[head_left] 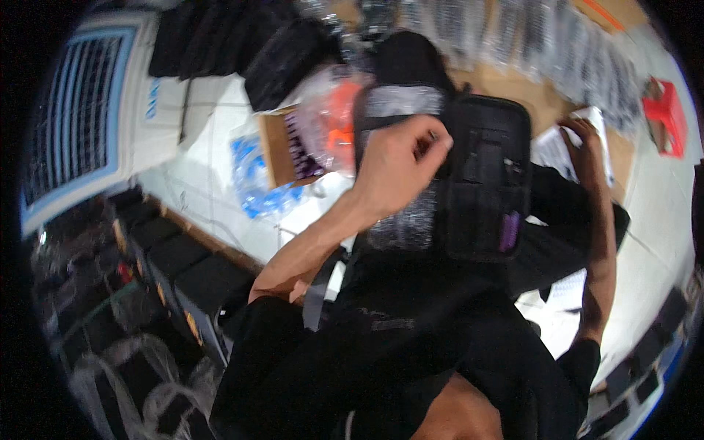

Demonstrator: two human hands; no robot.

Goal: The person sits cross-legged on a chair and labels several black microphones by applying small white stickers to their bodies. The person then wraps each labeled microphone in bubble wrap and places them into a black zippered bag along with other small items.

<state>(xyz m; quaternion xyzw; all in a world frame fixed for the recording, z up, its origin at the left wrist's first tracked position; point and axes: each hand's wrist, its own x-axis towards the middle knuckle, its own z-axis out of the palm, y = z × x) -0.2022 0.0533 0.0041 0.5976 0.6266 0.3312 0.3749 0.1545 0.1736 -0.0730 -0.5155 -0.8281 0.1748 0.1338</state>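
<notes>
A black zip case [484, 183] lies spread open across my lap. In its left half are items in clear bubble wrap [403, 227]; the right half has dark pockets with slim tools and a purple piece [509, 232]. Above the left half is my left hand [402, 165], fingers curled in toward the thumb. Whether something small sits between those fingertips, I cannot make out. Off to the right, my right hand [587, 147] reaches to white printed sheets [556, 152], its bent fingers apart over them.
Beyond the case, a cardboard box [276, 150] with purple items stands beside blue plastic bags [253, 176]. Wrapped packages [513, 33] line the back, with black cases [220, 40] at far left. A red stool [665, 117] stands right; dark boxes [176, 253] fill the left.
</notes>
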